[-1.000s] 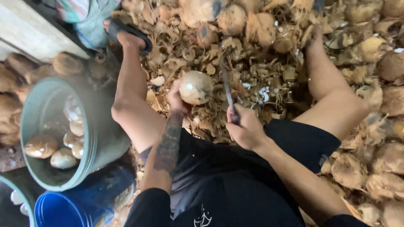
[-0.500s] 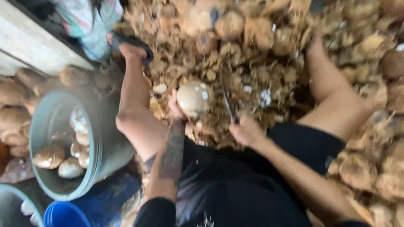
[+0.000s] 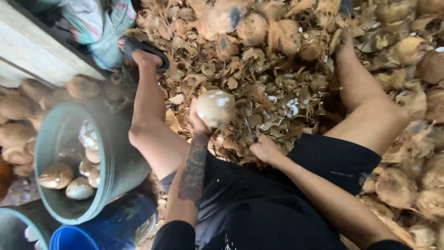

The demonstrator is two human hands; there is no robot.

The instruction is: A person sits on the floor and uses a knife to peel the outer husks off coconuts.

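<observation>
Two hands busy: we're cupping the hard, round, slippery-looking coconut [image 3: 215,108] in left hand [image 3: 198,121]; right hand [image 3: 264,150] gripping knife [image 3: 249,129].

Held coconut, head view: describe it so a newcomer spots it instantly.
Start at the brown husk litter covering the floor between the seated person's bare legs. Just above the black shorts, the left hand lifts a round coconut beside the right hand and its knife. Unlike the shaggy brown ones around, it is smooth, pale, white-nicked.
</observation>
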